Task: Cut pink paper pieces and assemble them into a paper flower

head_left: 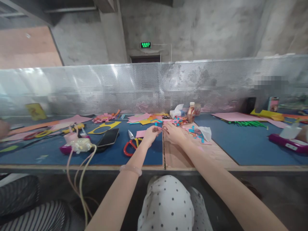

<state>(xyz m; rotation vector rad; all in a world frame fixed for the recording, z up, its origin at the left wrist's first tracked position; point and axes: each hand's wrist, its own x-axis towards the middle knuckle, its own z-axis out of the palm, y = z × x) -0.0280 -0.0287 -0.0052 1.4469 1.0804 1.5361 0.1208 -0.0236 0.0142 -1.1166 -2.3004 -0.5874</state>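
Observation:
My left hand (152, 134) is closed in a pinch above the seam between the blue mat and the bare wood. Its fingertips meet those of my right hand (172, 132), which is also closed, with bent fingers. What lies between them is too small to make out, though a bit of pink shows. Beside my left hand lie a small pink paper piece (141, 133) and scissors (128, 150) with red and yellow handles. Just beyond my hands are blue paper scraps (158, 122) and a pink, orange and blue paper cluster (179, 121).
A black phone (108, 138) lies left, near a cream device (83, 145) with cords over the table edge. Blue scraps and a white tissue (206, 132) lie right, with a bottle (191, 113) behind. Green sticks (250, 124) and a purple tool (288, 143) are farther right.

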